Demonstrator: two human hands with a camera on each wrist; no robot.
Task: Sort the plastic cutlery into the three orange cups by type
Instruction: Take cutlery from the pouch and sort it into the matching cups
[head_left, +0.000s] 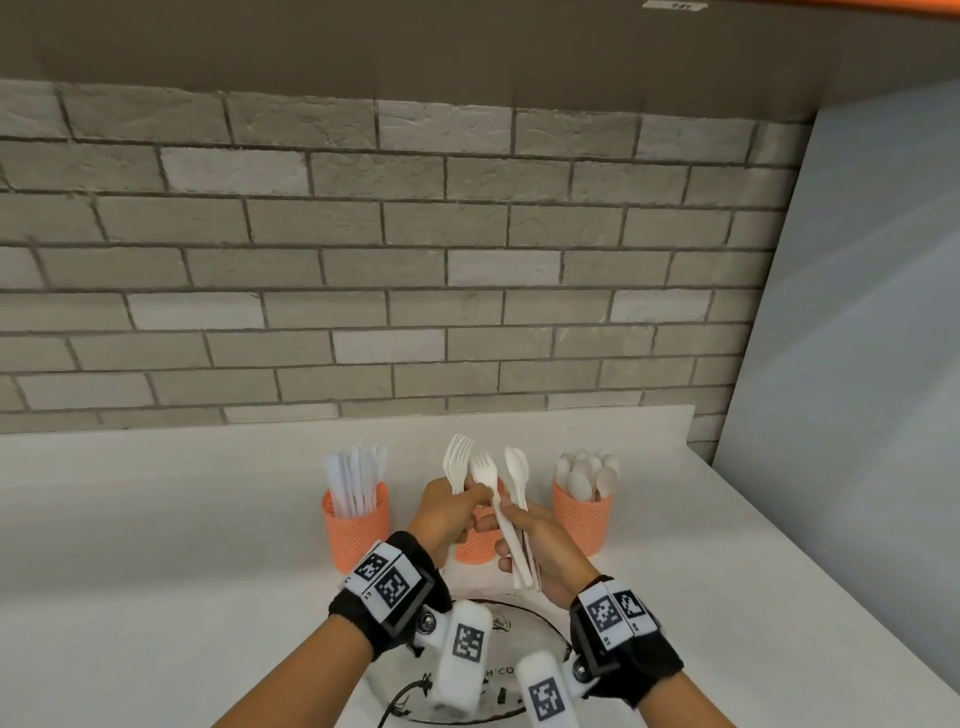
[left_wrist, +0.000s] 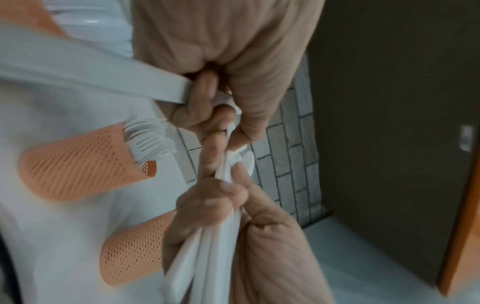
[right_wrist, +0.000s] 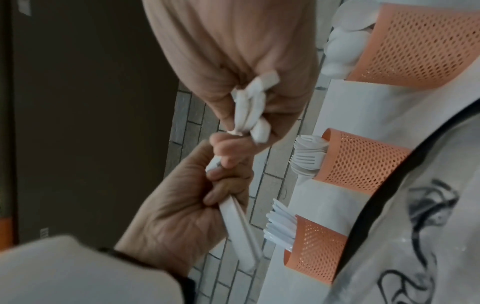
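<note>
Three orange mesh cups stand in a row on the white counter (head_left: 156, 519): the left cup (head_left: 356, 525) holds knives, the middle cup (head_left: 475, 551) sits behind my hands with forks (right_wrist: 309, 156) in it, and the right cup (head_left: 582, 519) holds spoons. My left hand (head_left: 480, 493) grips white forks (head_left: 458, 460) upright and its fingertips pinch a fork (head_left: 484, 467) that sticks out of the right hand's bundle. My right hand (head_left: 511, 519) grips that bundle of cutlery handles (head_left: 523, 569), which includes a spoon (head_left: 517, 467). Both hands hover above the middle cup.
A grey brick wall (head_left: 415, 260) rises behind the counter and a pale panel (head_left: 857, 364) closes off the right side. A pale round item with black print (head_left: 498, 654) lies on the counter below my wrists.
</note>
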